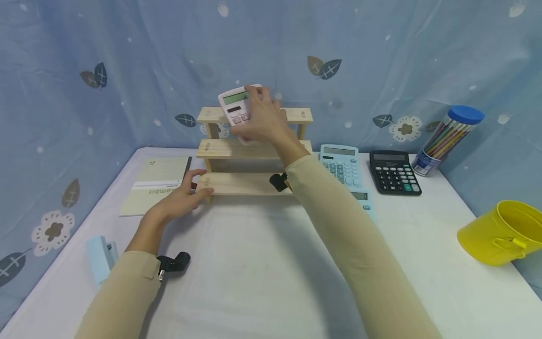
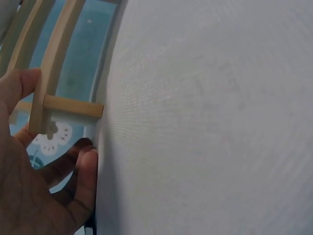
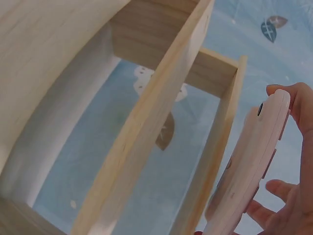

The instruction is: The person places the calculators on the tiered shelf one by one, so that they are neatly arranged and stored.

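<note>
A three-tier wooden rack (image 1: 245, 184) stands on the white table against the patterned cloth. My right hand (image 1: 267, 118) grips a pale pink calculator (image 1: 234, 109) by its edges, tilted, in front of the top and middle boards. In the right wrist view the calculator (image 3: 250, 156) appears edge-on, apart from the nearest board. My left hand (image 1: 179, 200) holds the left end of the lowest board; in the left wrist view the thumb lies on one side of the wooden board (image 2: 55, 58) and a finger behind it.
Light blue calculators (image 1: 345, 165) and a black calculator (image 1: 394, 172) lie right of the rack. Farther right are a blue-lidded pencil jar (image 1: 444, 141) and a yellow bucket (image 1: 487, 235). On the left lie a notebook (image 1: 154, 181) and a light blue object (image 1: 99, 256), partly hidden by my sleeve.
</note>
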Available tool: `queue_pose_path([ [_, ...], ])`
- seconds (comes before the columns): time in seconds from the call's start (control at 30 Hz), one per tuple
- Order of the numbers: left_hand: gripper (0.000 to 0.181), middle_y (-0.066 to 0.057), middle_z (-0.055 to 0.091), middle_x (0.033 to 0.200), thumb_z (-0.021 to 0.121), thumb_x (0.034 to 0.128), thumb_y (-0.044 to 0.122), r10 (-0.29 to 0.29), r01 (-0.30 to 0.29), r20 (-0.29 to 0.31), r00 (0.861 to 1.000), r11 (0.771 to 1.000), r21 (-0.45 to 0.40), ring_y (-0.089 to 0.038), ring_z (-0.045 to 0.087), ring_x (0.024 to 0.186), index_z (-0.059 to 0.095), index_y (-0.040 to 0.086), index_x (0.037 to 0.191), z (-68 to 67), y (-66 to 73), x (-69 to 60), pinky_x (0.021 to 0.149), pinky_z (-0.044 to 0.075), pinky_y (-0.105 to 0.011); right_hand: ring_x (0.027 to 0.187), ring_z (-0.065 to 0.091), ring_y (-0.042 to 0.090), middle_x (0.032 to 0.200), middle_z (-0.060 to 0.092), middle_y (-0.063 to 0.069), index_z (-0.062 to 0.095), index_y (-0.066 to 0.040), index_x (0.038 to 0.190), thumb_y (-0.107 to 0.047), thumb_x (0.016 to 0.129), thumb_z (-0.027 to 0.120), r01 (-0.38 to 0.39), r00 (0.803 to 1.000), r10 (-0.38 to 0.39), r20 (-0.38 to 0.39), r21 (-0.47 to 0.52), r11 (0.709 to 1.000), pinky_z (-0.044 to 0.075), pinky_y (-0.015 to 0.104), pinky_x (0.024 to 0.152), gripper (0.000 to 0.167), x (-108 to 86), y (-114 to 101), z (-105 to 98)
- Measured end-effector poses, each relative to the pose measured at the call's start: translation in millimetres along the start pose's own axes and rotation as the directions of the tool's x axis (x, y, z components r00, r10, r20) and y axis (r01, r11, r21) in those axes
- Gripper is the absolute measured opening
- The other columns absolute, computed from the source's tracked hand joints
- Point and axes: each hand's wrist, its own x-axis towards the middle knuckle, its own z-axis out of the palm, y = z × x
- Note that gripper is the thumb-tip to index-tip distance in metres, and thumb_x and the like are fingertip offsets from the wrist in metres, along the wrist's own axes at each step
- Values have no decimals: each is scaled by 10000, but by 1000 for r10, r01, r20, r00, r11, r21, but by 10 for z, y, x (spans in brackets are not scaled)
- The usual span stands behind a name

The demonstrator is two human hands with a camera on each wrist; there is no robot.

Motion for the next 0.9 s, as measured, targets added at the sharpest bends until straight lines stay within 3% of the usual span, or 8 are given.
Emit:
queue_pose_path([
  [0.17, 778, -283, 378, 1427, 520, 1031, 515, 6, -6, -1, 1000, 1000, -2, -390, 557, 1159, 58, 268, 1607, -8, 18, 13, 915, 467, -441, 1266, 427, 286, 1623, 269, 5, 265, -298, 1609, -586, 804, 700, -29, 999, 30, 32, -35, 999, 421, 464, 998, 959, 78, -94, 41],
  [0.4, 775, -290, 387, 1435, 515, 1031, 475, 17, -18, -17, 1000, 1000, -9, -387, 532, 1197, 53, 245, 1609, 32, 33, 45, 947, 481, -481, 1235, 419, 237, 1549, 344, 30, 489, -244, 1462, -695, 858, 638, -69, 997, 70, 23, -30, 997, 433, 387, 963, 769, 124, -112, 71],
  [0.53, 786, -292, 390, 1437, 511, 1034, 472, 21, -21, -20, 1000, 1000, -14, -389, 544, 1194, 44, 234, 1620, 70, 28, 61, 951, 485, -495, 1316, 390, 248, 1549, 340, 76, 517, -217, 1479, -684, 902, 612, -33, 997, 34, 68, -21, 999, 416, 391, 1030, 749, 138, -65, 50],
  [0.67, 783, -301, 395, 1430, 506, 1038, 465, 31, -31, -23, 999, 1000, -5, -382, 559, 1166, 47, 213, 1620, 73, 3, 61, 920, 487, -464, 1505, 277, 317, 1665, 253, 134, 375, -159, 1596, -627, 919, 613, 66, 982, -58, 178, -43, 997, 282, 449, 1201, 856, 173, -15, 22],
  [0.77, 770, -298, 399, 1428, 503, 1040, 465, 35, -34, -24, 999, 999, 9, -372, 568, 1143, 56, 204, 1609, 53, -1, 45, 893, 482, -437, 1565, 152, 338, 1707, 145, 153, 227, -127, 1646, -585, 916, 641, 114, 968, -100, 231, -49, 992, 170, 473, 1250, 956, 194, 12, 27],
  [0.9, 762, -301, 396, 1427, 495, 1044, 473, 40, -40, -28, 999, 999, 19, -381, 562, 1154, 54, 204, 1604, 32, 16, 39, 901, 492, -453, 1538, 149, 309, 1692, 123, 121, 215, -149, 1651, -564, 906, 699, 97, 975, -94, 200, -4, 995, 201, 424, 1233, 981, 190, 19, 79],
])
